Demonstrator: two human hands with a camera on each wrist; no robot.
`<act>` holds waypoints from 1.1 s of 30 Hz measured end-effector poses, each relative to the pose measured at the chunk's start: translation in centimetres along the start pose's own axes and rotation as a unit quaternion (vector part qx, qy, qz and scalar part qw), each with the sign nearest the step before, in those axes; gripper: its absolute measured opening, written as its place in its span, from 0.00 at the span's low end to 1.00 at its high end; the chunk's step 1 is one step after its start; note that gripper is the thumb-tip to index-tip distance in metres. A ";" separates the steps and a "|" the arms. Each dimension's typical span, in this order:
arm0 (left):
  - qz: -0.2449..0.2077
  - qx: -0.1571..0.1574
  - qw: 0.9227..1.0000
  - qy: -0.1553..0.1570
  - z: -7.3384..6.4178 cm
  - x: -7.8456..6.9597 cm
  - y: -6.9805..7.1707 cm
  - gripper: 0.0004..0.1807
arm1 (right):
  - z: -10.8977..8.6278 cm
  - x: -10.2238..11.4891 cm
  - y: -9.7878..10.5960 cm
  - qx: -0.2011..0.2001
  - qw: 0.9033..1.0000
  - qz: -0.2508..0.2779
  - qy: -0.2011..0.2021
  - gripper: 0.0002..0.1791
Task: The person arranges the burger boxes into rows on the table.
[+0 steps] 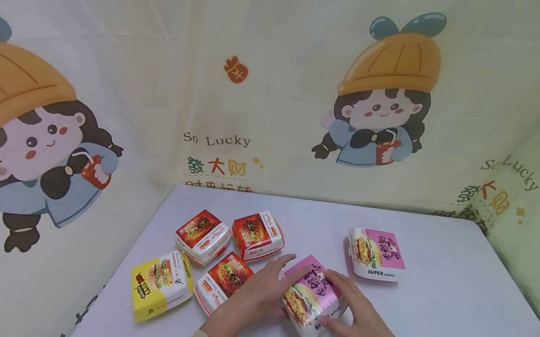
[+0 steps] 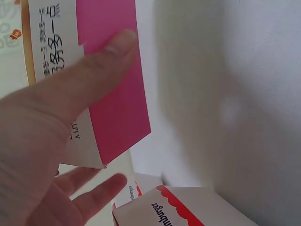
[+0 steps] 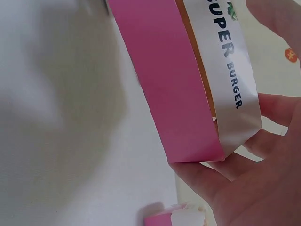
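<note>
A pink-and-white burger box (image 1: 312, 295), printed with a burger picture and SUPER BURGER lettering, is held between both hands over the front middle of the table. My left hand (image 1: 266, 291) grips its left side, its thumb (image 2: 106, 61) lying across the pink lower part in the left wrist view. On the opposite side, my right hand (image 1: 358, 318) holds the box with the fingers bent around its far end and the thumb at the near corner. The box is tilted, and a shadow falls on the table beside it in both wrist views.
Left of the hands are red-and-white burger boxes (image 1: 203, 232), (image 1: 256, 234), and a third box (image 1: 229, 277) partly behind the left hand. A yellow burger box (image 1: 158, 287) lies at far left. Another pink box (image 1: 378, 253) rests at right on the white table (image 1: 452, 291); a printed cloth hangs behind.
</note>
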State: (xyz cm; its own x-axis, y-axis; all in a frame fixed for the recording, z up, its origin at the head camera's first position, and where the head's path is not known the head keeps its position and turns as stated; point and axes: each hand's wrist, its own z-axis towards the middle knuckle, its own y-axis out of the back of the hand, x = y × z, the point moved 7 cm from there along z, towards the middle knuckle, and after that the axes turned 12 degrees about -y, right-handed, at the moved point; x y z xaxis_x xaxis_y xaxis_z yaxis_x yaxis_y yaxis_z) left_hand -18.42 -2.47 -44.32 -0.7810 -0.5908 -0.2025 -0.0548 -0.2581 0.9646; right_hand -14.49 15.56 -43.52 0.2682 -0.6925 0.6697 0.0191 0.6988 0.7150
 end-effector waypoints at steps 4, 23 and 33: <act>0.003 -0.005 0.999 -0.046 0.2 -0.7 0.0 0.61 | 0.0 -0.1 -0.2 0.007 1.000 0.002 -0.005 0.44; 0.096 0.013 0.988 -0.118 0.3 -2.4 0.0 0.68 | 0.3 -0.3 -0.9 0.059 0.996 0.018 -0.071 0.34; 0.124 0.016 0.990 -0.071 0.6 -2.5 -0.1 0.66 | -0.1 0.7 -0.4 -0.007 0.998 -0.063 -0.009 0.37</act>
State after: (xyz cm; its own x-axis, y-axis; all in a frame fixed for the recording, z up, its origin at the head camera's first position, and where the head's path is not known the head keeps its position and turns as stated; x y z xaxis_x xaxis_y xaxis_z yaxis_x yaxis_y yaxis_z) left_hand -16.85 -0.54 -43.78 -0.8528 -0.5182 0.0648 0.1312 -0.0926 0.9870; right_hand -14.23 14.81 -43.28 0.2452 -0.7778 0.5787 0.0649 0.6088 0.7907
